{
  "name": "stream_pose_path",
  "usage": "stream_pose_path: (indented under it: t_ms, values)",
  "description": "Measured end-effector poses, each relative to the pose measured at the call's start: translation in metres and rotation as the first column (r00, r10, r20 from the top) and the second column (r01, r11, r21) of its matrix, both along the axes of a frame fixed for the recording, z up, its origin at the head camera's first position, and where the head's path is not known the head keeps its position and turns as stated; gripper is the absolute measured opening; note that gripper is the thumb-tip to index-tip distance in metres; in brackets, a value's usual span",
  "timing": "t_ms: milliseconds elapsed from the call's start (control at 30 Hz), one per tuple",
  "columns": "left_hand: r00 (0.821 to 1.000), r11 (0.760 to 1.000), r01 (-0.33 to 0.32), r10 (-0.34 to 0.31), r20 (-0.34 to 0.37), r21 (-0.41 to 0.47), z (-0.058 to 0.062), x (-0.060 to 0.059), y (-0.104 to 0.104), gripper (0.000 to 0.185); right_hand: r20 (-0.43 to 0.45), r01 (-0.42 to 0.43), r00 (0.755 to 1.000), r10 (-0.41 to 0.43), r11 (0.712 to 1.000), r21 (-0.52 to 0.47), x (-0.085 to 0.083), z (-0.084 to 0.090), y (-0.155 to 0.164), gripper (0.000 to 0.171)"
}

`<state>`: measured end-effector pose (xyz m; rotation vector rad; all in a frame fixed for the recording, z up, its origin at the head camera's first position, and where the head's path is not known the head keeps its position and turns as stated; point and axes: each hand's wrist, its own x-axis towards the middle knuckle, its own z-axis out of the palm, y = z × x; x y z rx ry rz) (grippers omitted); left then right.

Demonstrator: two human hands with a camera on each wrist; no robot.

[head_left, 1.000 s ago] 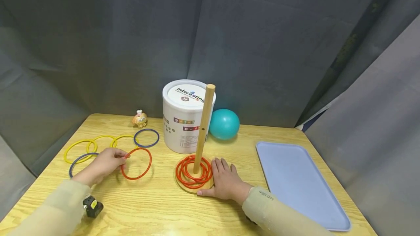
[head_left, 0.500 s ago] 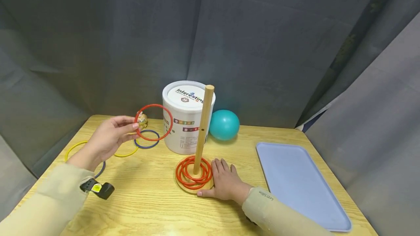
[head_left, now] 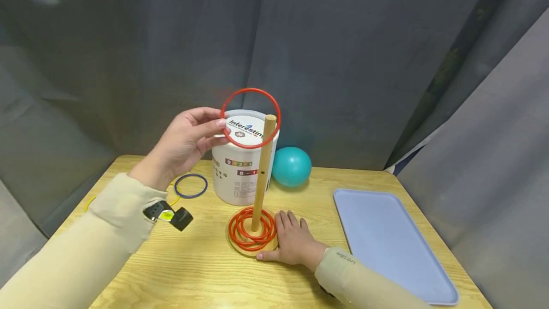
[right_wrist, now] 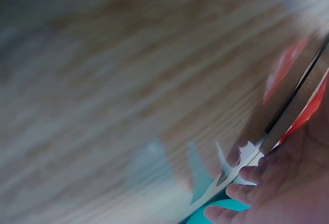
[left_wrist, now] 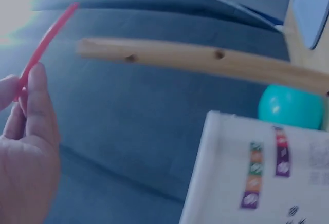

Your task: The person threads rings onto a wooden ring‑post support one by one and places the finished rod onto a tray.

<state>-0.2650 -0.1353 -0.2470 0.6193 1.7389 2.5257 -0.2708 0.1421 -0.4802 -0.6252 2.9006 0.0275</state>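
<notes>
My left hand [head_left: 186,139] pinches a red ring [head_left: 279,108] at its left side, fingertips and thumb on the rim. In the head view the ring overlaps the top of the wooden post [head_left: 262,175]. From the left wrist, the held ring [left_wrist: 49,36] shows edge-on, apart from the post's end [left_wrist: 92,48]. Several red rings [head_left: 233,237] lie around the foot of the post on its round wooden base [head_left: 242,250]. With fingers spread, my right hand [head_left: 293,242] rests at the base's right edge; the right wrist view shows its fingertips [right_wrist: 234,193] beside that edge.
Behind the post stands a white lidded bucket [head_left: 227,185], with a teal ball [head_left: 292,167] to its right. A light blue tray [head_left: 390,237] lies on the right. On the left are a blue ring [head_left: 177,190] and yellow rings [head_left: 88,202], partly hidden by my left arm.
My left hand has lifted the red ring from the left of the table and carried it up and right to the post's top. My right hand has stayed at the base.
</notes>
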Motion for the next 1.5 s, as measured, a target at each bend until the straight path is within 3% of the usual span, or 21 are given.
stream_pose_path:
  t_ms: [100, 233, 467, 733, 933, 1167, 1500]
  values:
    - [0.999, 0.995, 0.006, -0.001, 0.051, -0.095, -0.011, -0.007, 0.012, 0.02, 0.002, 0.001, 1.0, -0.001, 1.0, -0.005, -0.001, -0.001, -0.001, 0.127]
    - [0.992, 0.981, 0.032, -0.008, 0.126, -0.19, -0.034, -0.015, 0.019, 0.011, 0.001, -0.003, 1.0, 0.003, 1.0, -0.014, -0.001, 0.001, -0.003, 0.125]
    - [0.976, 0.964, 0.105, -0.053, 0.21, -0.245, -0.089, -0.018, 0.022, 0.013, -0.001, -0.012, 1.0, 0.012, 1.0, 0.01, -0.001, 0.002, -0.001, 0.126]
    - [0.947, 0.938, 0.121, -0.011, 0.321, -0.325, -0.15, -0.018, 0.019, 0.02, -0.012, -0.004, 1.0, 0.004, 1.0, -0.003, 0.0, 0.004, -0.003, 0.124]
    - [0.932, 0.93, 0.127, 0.006, 0.362, -0.344, -0.185, -0.016, 0.02, 0.024, -0.017, -0.001, 1.0, 0.001, 1.0, 0.001, 0.0, 0.002, -0.003, 0.126]
    - [0.921, 0.933, 0.115, 0.028, 0.388, -0.341, -0.205, -0.018, 0.021, 0.028, -0.021, -0.002, 1.0, 0.002, 1.0, -0.004, 0.0, 0.001, -0.003, 0.126]
    - [0.907, 0.918, 0.145, 0.026, 0.421, -0.369, -0.209, -0.014, 0.023, 0.025, -0.002, 0.005, 1.0, -0.005, 1.0, 0.002, 0.001, 0.002, -0.002, 0.126]
